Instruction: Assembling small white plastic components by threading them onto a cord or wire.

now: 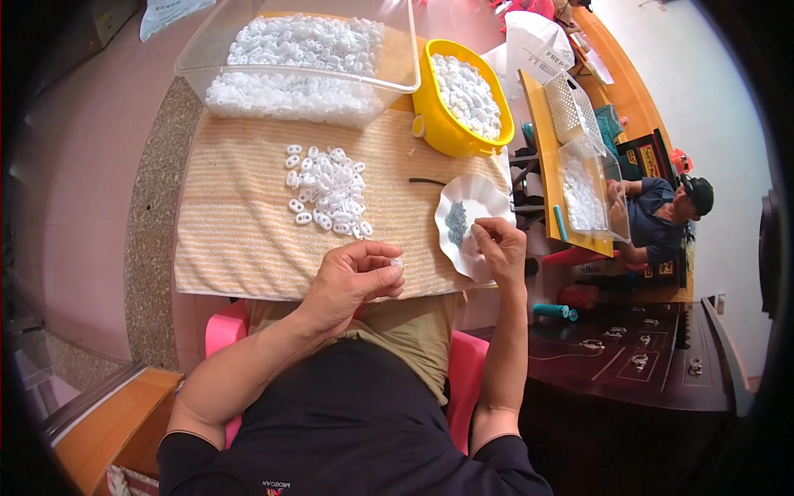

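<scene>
Left hand [356, 277] pinches one pale piece [397, 262] — right hand [501, 246] pinched too (contents unclear), over one dish [478, 197].

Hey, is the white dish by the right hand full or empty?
Neither: grey bits cover one part of the dish, leaving bare white surface.

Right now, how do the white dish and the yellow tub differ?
The white dish has a wavy rim; the yellow tub has a smooth one. The dish looks shallow, the tub deeper. The dish holds small grey bits, the tub a heap of white pieces. Both are open-topped.
</scene>
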A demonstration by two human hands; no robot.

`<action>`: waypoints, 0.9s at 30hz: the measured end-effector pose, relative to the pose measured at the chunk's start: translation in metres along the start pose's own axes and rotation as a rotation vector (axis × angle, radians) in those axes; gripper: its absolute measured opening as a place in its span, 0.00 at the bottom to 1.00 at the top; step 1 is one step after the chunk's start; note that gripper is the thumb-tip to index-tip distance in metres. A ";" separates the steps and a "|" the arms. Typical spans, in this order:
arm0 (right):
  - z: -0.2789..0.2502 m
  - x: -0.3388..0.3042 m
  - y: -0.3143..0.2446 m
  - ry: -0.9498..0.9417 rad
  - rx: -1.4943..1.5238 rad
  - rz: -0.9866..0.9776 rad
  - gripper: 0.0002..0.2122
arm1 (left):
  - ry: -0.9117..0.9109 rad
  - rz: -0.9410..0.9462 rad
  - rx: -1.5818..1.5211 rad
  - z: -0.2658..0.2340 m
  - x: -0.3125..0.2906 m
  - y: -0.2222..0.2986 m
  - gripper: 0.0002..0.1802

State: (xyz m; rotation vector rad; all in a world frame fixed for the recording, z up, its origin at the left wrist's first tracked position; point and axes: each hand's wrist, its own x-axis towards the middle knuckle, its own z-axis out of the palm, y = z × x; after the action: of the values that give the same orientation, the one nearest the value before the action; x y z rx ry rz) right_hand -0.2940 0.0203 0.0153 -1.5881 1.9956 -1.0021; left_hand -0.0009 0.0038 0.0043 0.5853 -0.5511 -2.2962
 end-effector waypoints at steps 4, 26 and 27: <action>0.001 -0.005 -0.017 0.063 0.116 0.033 0.06 | 0.029 -0.018 0.007 0.000 0.000 0.000 0.12; 0.070 -0.058 -0.074 -0.278 0.806 0.148 0.06 | 0.045 -0.026 0.010 0.002 -0.001 0.003 0.11; 0.071 -0.059 -0.074 -0.279 0.807 0.149 0.06 | 0.047 -0.027 0.010 0.002 -0.001 0.003 0.11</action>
State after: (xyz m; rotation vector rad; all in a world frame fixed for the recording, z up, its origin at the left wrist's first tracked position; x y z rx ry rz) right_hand -0.1791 0.0486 0.0154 -1.0388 1.2477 -1.2275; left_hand 0.0004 0.0026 0.0077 0.6533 -0.5355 -2.2998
